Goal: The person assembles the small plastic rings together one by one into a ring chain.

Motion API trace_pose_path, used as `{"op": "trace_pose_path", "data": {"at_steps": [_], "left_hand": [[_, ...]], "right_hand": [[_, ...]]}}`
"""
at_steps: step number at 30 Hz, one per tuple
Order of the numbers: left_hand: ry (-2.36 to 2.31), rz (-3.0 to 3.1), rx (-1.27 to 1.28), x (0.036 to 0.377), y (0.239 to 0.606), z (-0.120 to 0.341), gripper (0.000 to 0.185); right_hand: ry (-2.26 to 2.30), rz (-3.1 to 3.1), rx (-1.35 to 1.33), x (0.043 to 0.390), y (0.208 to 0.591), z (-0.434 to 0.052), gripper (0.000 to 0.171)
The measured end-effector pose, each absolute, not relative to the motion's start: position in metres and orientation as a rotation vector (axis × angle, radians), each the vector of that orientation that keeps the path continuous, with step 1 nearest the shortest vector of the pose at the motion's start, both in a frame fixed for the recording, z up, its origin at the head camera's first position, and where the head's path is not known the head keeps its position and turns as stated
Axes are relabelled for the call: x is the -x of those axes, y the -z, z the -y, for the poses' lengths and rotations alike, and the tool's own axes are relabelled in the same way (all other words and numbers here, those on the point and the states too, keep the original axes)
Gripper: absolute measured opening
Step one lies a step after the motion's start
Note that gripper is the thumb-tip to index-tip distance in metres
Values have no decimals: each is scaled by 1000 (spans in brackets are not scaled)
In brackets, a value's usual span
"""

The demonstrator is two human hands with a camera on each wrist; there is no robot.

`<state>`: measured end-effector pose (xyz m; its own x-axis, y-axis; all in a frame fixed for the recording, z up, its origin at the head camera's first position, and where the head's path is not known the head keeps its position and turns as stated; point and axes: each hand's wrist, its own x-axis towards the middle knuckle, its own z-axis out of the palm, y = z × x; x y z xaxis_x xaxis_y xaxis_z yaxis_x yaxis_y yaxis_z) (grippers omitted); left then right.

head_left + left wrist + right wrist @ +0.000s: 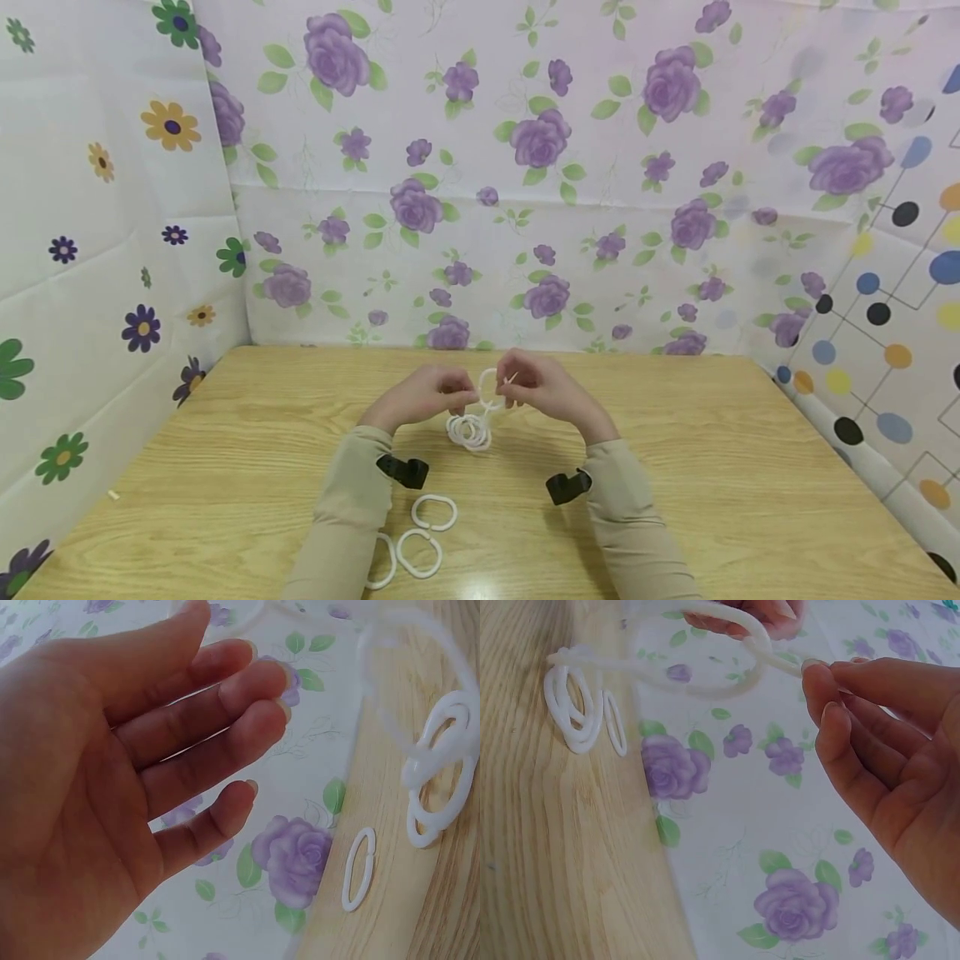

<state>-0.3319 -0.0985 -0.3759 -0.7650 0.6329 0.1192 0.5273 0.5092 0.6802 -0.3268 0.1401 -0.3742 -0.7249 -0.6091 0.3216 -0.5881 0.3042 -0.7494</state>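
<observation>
White plastic shower curtain rings are linked in a bunch on the table between the hands. One curtain ring is raised above the bunch, joined to it. My right hand pinches a white ring piece between thumb and forefinger, and this piece meets the raised ring. From the other side, my left hand pinches the raised ring's edge with its fingertips; its other fingers are loosely bent in the left wrist view. A separate-looking ring lies beside the bunch. The fingertips hide part of the join.
Three loose rings, an upper one, a middle one and one partly behind the left sleeve, lie near the table's front. A small pale scrap is at the left edge. Flowered cloth hangs behind the wooden table.
</observation>
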Motion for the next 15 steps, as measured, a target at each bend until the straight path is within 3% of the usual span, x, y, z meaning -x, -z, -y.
{"op": "trace_pose_path", "data": {"at_steps": [15], "left_hand": [[-1084,-2631,-1006,334,377,103,16]], "right_hand": [[1504,-2422,1221,329,377,-135,9]]}}
